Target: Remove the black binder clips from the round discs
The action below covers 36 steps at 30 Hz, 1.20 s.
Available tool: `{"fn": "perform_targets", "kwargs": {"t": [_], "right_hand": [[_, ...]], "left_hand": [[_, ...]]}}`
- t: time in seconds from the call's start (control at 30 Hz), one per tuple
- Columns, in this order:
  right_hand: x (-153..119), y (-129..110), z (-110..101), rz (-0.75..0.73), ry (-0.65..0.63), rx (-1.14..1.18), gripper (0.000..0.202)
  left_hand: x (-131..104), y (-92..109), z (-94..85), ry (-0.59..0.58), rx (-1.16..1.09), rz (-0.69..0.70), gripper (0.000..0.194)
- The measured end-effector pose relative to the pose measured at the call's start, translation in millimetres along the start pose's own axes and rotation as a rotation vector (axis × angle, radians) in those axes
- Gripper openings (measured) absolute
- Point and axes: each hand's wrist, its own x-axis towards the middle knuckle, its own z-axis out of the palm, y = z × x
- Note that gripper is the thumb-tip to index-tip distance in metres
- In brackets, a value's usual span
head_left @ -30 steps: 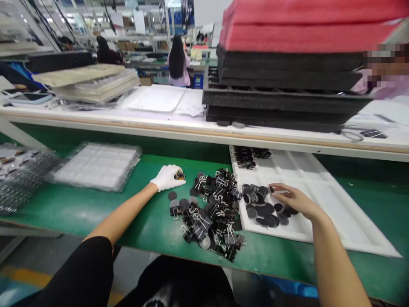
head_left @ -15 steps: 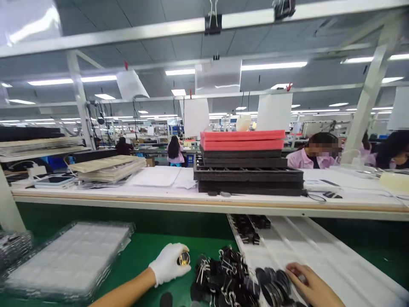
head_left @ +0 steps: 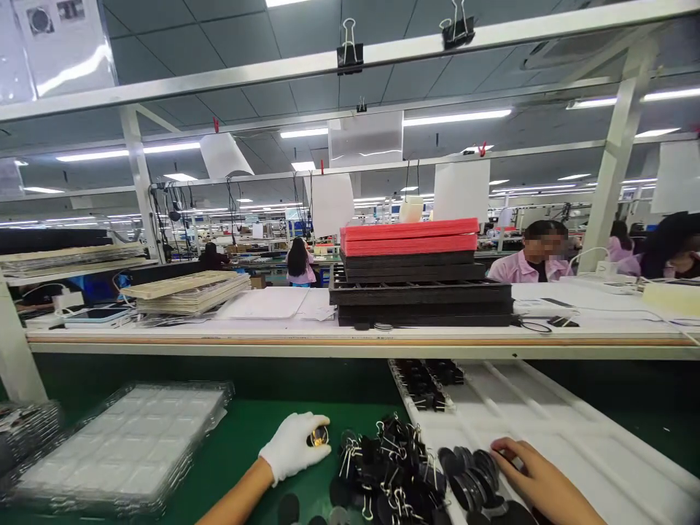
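In a white glove, my left hand (head_left: 295, 446) pinches a small round piece (head_left: 318, 436) with a shiny gold and dark face between thumb and fingers, above the green table surface. Just to its right lies a heap of black binder clips (head_left: 391, 467) with silver handles, clamped on dark round pads. My bare right hand (head_left: 533, 477) is at the right end of a cluster of black discs (head_left: 470, 474) on a white ribbed tray (head_left: 552, 423). Its fingers are bent against the discs; a dark bit shows between thumb and fingers, too small to name.
Clear plastic trays (head_left: 125, 437) are stacked at the left. More clipped pieces (head_left: 421, 383) stand on the white tray's far end. A shelf (head_left: 273, 348) crosses above, bearing black trays (head_left: 421, 292), red foam (head_left: 410, 237) and pale boards (head_left: 189, 288). Co-workers sit beyond it.
The view has shifted slightly and become sharper. My left hand still pinches the round piece, turned a little. My right hand stays by the black discs, its fingers slightly shifted.
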Motion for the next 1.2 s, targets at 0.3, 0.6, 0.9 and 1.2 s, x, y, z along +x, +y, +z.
{"fn": "perform_targets", "kwargs": {"t": [0.3,0.6,0.9,1.2], "right_hand": [[-10.3,-19.1,-18.7,0.074,-0.114,0.064,0.050],[-12.5,-13.9,-15.8,0.152,-0.142,-0.060,0.054],[-14.0,-15.6,-20.8,0.108,-0.179,-0.028,0.052],[-11.1,-11.2,-18.9,0.118,-0.004,0.051,0.061]], "left_hand": [[-0.2,8.7,-9.2,0.007,0.035,-0.037,0.052],[2.3,4.5,-2.1,-0.011,0.032,-0.056,0.056],[9.7,-3.1,-3.2,-0.020,-0.179,-0.075,0.053],[10.3,-22.1,-7.7,0.211,-0.574,-0.180,0.064]]}}
